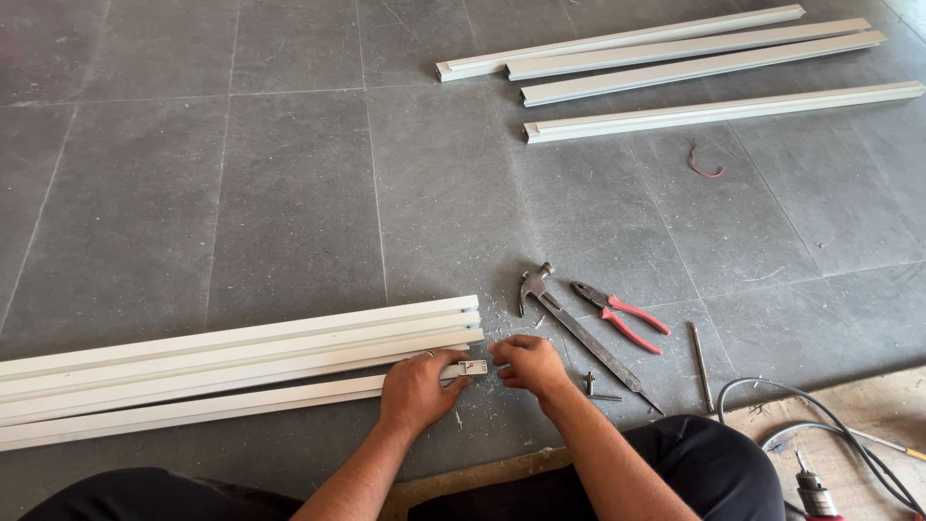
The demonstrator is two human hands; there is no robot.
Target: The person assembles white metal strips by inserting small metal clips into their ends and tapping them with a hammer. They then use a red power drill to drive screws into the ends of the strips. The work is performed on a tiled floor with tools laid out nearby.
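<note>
A small metal bracket [472, 368] sits at the end of the nearest of four white rails [231, 359] on the floor [289, 193], the left hand [417, 390] closed on that rail, the right hand [526, 363] pinching the bracket, one hammer [574, 324] and one red pliers [619, 315] nearby, four more rails [694, 68] far off.

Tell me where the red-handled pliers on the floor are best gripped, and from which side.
Take the pliers by the two red handles, coming from above at the lower right. The handles splay open toward that side with bare floor around them, while the jaws point up-left toward the hammer head.
</note>
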